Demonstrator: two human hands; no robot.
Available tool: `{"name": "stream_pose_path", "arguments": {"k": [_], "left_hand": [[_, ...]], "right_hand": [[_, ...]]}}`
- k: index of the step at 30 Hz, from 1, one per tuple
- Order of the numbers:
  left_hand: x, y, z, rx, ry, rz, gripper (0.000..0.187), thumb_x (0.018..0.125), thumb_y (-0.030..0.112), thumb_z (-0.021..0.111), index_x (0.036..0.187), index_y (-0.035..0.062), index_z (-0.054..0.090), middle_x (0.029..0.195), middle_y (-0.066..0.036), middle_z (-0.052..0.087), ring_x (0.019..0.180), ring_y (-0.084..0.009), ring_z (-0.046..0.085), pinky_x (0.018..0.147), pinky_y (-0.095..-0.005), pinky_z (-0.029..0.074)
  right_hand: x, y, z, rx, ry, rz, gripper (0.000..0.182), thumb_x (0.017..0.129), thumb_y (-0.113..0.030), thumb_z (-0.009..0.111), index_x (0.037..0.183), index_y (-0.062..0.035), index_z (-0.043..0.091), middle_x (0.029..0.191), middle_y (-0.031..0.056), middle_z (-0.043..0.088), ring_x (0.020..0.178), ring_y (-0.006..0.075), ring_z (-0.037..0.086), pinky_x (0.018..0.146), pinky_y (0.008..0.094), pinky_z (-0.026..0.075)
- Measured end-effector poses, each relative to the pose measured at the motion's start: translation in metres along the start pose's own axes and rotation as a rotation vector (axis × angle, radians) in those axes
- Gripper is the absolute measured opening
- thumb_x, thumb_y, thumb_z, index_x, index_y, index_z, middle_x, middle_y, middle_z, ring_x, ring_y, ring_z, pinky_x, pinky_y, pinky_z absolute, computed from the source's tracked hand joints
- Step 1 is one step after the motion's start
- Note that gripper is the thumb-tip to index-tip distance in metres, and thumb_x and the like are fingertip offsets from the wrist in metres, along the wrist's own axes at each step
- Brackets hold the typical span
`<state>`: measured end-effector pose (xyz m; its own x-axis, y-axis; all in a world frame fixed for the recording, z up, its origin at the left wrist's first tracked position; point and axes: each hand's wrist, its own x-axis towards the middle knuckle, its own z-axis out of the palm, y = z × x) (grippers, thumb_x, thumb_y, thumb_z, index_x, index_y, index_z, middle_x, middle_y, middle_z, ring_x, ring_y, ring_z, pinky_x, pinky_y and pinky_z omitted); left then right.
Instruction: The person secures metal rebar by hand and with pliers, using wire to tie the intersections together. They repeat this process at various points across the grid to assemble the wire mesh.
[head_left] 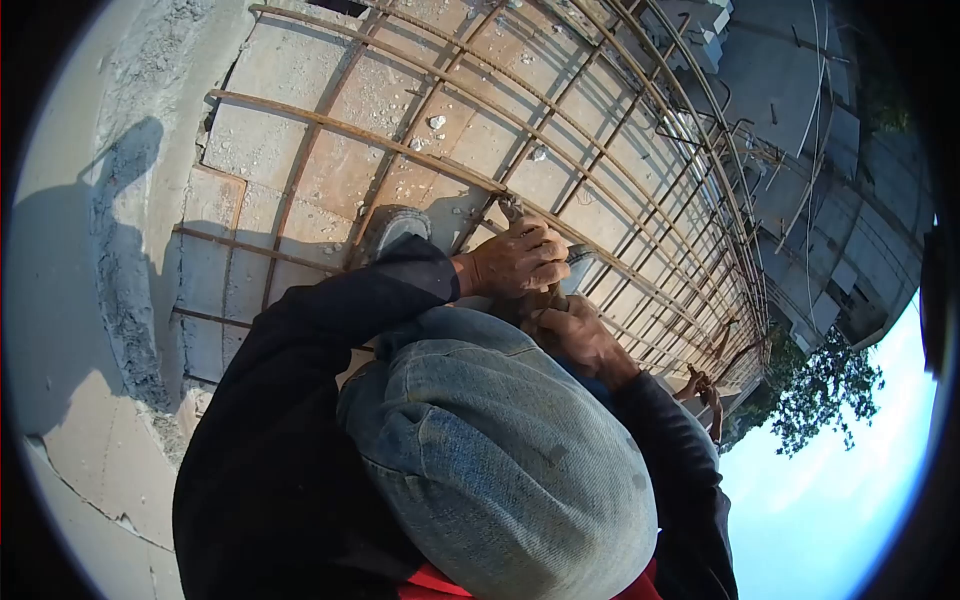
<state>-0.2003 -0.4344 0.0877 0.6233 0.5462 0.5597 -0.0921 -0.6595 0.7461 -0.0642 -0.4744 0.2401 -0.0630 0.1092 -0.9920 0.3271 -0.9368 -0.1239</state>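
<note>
My left hand [518, 260] is closed around a worn metal tool that looks like pincers [511, 207]. The head of the pincers sits at a crossing of two rusty rebars [460, 172]. Lower and to the right, my right hand [583, 338] is closed on the handle end of the same tool, close to my denim-covered knee [510, 440]. My fingers and the knee hide most of the handles.
A rebar grid [600, 150] spreads over dusty formwork panels [270, 140] with loose rubble. My shoe [403, 228] stands among the bars. A rough concrete edge [135, 270] runs along the left. Bent bar ends [720, 100] stick out at the right, beyond which are a lower level and a tree [815, 390].
</note>
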Motion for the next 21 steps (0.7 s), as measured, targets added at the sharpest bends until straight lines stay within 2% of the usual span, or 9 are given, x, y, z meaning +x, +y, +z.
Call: {"name": "stream_pose_path", "arguments": {"k": [2,5,7,9,10,12,14,17,21], "left_hand": [[0.003,-0.004,-0.006,0.025,0.013,0.033,0.01,0.084,0.021,0.058,0.09,0.0149,0.062,0.087,-0.002,0.057,0.093,-0.0199,0.058,0.089,-0.0403,0.045],[0.011,-0.013,-0.012,0.038,-0.222,0.115,0.009,0.081,0.023,0.058,0.083,0.0147,0.06,0.079,0.0,0.055,0.086,-0.018,0.058,0.075,-0.0357,0.046],[0.026,-0.018,-0.011,-0.035,-0.139,0.143,0.01,0.076,0.023,0.06,0.079,0.0134,0.059,0.072,-0.003,0.055,0.075,-0.0194,0.06,0.066,-0.0341,0.044],[0.044,-0.021,-0.016,-0.18,-0.397,-0.058,0.017,0.068,0.021,0.065,0.081,0.0121,0.06,0.069,-0.007,0.058,0.071,-0.025,0.064,0.065,-0.0368,0.047],[0.062,-0.023,-0.026,-0.237,-0.581,-0.156,0.024,0.06,0.02,0.068,0.082,0.0099,0.062,0.07,-0.012,0.063,0.072,-0.0308,0.065,0.065,-0.0394,0.049],[0.078,-0.032,-0.023,-0.28,-0.748,-0.24,0.025,0.059,0.02,0.069,0.081,0.0096,0.063,0.074,-0.013,0.065,0.074,-0.0323,0.066,0.066,-0.0409,0.05],[0.104,-0.028,-0.04,-0.417,-1.076,-0.369,0.021,0.058,0.018,0.067,0.076,0.0083,0.065,0.078,-0.016,0.067,0.074,-0.0363,0.065,0.066,-0.0449,0.049],[0.095,-0.029,-0.029,-0.376,-1.067,-0.263,0.02,0.058,0.016,0.065,0.076,0.0079,0.066,0.074,-0.018,0.067,0.073,-0.0368,0.065,0.066,-0.0458,0.049],[0.098,-0.021,-0.021,-0.296,-1.134,-0.413,0.023,0.057,0.012,0.062,0.077,0.0039,0.066,0.075,-0.019,0.066,0.074,-0.0368,0.065,0.066,-0.0445,0.049]], "right_hand": [[0.001,0.0,0.024,0.739,-0.099,-0.037,0.021,0.087,-0.016,0.057,0.1,-0.0003,0.059,0.078,0.0083,0.063,0.065,0.0197,0.061,0.059,0.0335,0.051],[0.011,0.007,0.021,0.825,-0.249,-0.088,0.023,0.09,-0.016,0.057,0.107,-0.0016,0.058,0.086,0.0089,0.063,0.07,0.0207,0.063,0.061,0.0351,0.052],[-0.015,-0.014,0.003,0.731,-0.17,-0.007,0.024,0.091,-0.017,0.055,0.107,0.0017,0.057,0.088,0.0103,0.063,0.073,0.0203,0.063,0.064,0.0351,0.052],[-0.04,-0.05,-0.009,-0.176,0.238,0.043,0.03,0.091,-0.018,0.052,0.11,0.0065,0.055,0.09,0.0167,0.063,0.079,0.0288,0.064,0.071,0.0396,0.052],[-0.046,-0.047,-0.012,-0.182,0.238,0.044,0.03,0.091,-0.018,0.052,0.11,0.0065,0.055,0.09,0.0167,0.063,0.079,0.0288,0.064,0.071,0.0396,0.052],[-0.062,-0.035,-0.013,-0.753,0.583,-0.345,0.038,0.089,-0.02,0.053,0.113,0.0094,0.054,0.09,0.024,0.062,0.084,0.0371,0.063,0.079,0.0449,0.05],[-0.069,-0.042,0.007,-0.802,0.609,-0.287,0.04,0.087,-0.021,0.053,0.113,0.0094,0.054,0.091,0.0265,0.061,0.086,0.039,0.062,0.081,0.047,0.049],[-0.048,-0.026,0.016,-0.878,0.707,-0.234,0.036,0.084,-0.02,0.056,0.108,0.0072,0.057,0.091,0.0278,0.061,0.086,0.0389,0.062,0.078,0.0481,0.05],[-0.02,0.014,-0.003,-0.718,0.765,-0.361,0.025,0.083,-0.014,0.062,0.1,0.0039,0.059,0.08,0.0248,0.064,0.077,0.0403,0.064,0.067,0.0459,0.052]]}}
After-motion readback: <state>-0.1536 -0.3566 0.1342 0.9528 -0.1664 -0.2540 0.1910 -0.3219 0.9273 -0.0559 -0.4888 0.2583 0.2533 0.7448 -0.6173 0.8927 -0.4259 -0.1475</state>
